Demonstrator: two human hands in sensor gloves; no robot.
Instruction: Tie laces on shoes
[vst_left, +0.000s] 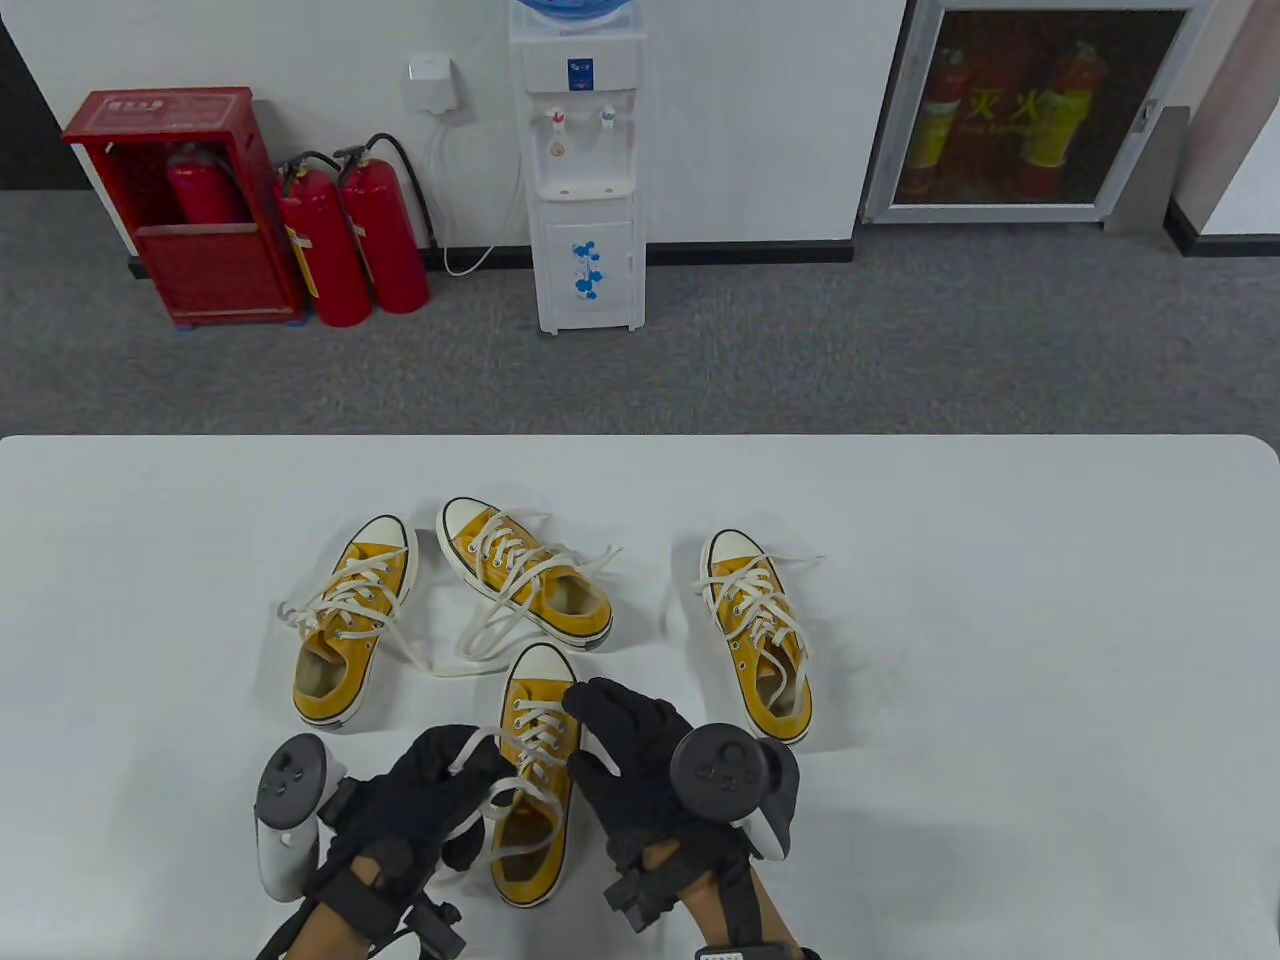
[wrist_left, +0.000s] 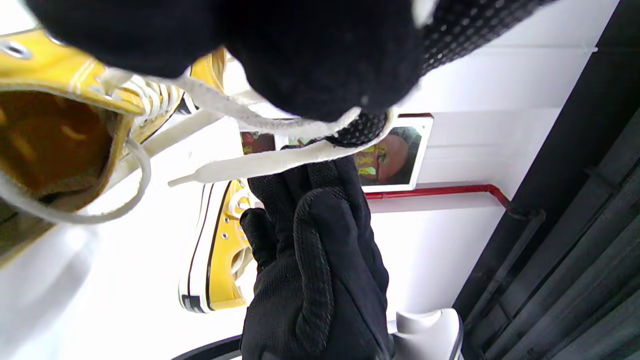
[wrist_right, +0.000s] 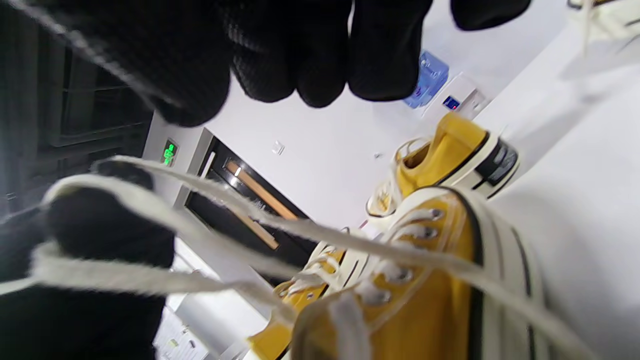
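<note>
Several yellow sneakers with white laces lie on the white table (vst_left: 1000, 600). The nearest sneaker (vst_left: 535, 780) lies between my hands, toe pointing away. My left hand (vst_left: 440, 800) pinches a lace (vst_left: 478, 745) of it, lifted off the shoe's left side; in the left wrist view the lace (wrist_left: 280, 160) runs under my fingers (wrist_left: 325, 75). My right hand (vst_left: 630, 745) rests against the shoe's right side, fingers near the toe. Its fingertips (wrist_left: 305, 180) touch the lace from below. Two strands (wrist_right: 210, 210) cross the right wrist view toward the shoe (wrist_right: 425, 290). Whether the right hand grips a strand is hidden.
Three more sneakers lie further back: one at the left (vst_left: 350, 620), one in the middle (vst_left: 525, 575) with loose laces trailing toward me, one at the right (vst_left: 760, 630). The table's far edge (vst_left: 640, 437) is beyond them.
</note>
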